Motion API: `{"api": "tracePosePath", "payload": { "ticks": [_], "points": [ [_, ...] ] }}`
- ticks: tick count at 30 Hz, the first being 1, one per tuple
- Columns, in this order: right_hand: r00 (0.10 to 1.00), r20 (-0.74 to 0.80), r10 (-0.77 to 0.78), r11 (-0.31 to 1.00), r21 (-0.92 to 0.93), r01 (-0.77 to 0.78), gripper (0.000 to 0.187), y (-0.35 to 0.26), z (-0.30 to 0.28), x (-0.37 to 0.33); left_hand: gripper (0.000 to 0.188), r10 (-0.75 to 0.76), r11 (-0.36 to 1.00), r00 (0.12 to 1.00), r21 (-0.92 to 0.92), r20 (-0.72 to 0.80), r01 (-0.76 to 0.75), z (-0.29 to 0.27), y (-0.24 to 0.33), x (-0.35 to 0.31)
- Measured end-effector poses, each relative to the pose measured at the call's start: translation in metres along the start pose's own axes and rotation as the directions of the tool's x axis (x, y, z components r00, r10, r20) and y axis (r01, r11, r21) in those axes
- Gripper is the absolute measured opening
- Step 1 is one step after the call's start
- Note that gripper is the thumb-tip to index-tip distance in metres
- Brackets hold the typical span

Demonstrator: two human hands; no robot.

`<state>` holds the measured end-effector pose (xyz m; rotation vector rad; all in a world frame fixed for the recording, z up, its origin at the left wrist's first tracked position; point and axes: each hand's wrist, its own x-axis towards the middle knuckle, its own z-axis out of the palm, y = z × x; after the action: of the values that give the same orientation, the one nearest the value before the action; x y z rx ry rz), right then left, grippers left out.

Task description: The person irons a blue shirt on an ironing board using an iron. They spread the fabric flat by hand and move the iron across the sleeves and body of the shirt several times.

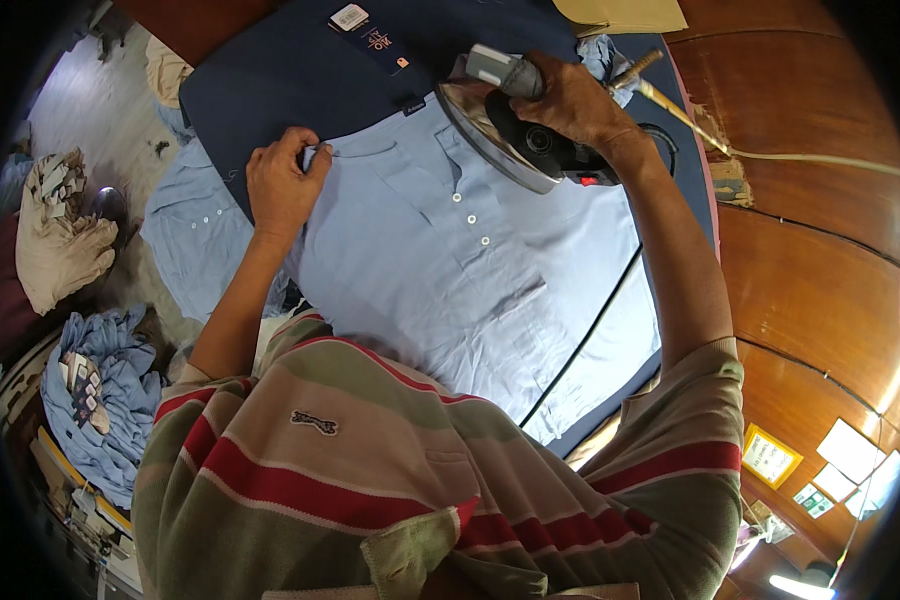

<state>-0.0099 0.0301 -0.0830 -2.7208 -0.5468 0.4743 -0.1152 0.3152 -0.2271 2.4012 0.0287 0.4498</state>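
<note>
Head view: we look down at a light blue shirt (pixel 390 235) spread on a dark blue board (pixel 280 75), three white buttons (pixel 470 218) near its middle. Our right hand (pixel 575 102) has its fingers wrapped round a black and silver iron (pixel 510 145) at the shirt's upper right. Our left hand (pixel 285 188) is at the upper left edge, thumb and forefinger close together; we cannot tell whether they pinch cloth.

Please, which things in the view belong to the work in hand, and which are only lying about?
In use:
Black-and-silver iron, in the right hand
Light blue cloth garment with white buttons, left hand at its edge
Dark blue cloth-covered board beneath

Seemingly just lying about:
Crumpled blue cloth heap
Beige cloth bundle
Flat tan packet
</note>
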Motion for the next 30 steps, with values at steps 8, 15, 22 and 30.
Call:
{"api": "tracePosePath", "payload": {
  "ticks": [8, 15, 22, 30],
  "points": [
    [0.994, -0.081, -0.077, 0.997, 0.002, 0.077, 0.039, 0.011, 0.004, 0.0, 0.016, -0.013, 1.0, 1.0, 0.008, 0.011, 0.013, -0.004, 0.002, -0.002],
    [0.998, 0.042, -0.053, 0.999, 0.017, 0.052, 0.041, 0.009, -0.003, -0.018, 0.023, -0.013, 0.998, 0.992, -0.059, 0.128, 0.021, -0.013, 0.006, 0.008],
    [0.926, -0.118, 0.358, 0.929, 0.143, -0.341, 0.041, -0.039, 0.004, -0.091, 0.038, 0.203, 0.979, 0.943, -0.037, 0.262, -0.201, 0.032, 0.04, 0.098],
    [0.855, -0.145, 0.498, 0.862, 0.189, -0.47, 0.041, -0.067, 0.038, -0.075, 0.025, 0.399, 0.895, 0.819, 0.017, 0.413, -0.445, 0.115, 0.075, 0.148]
  ]
}}
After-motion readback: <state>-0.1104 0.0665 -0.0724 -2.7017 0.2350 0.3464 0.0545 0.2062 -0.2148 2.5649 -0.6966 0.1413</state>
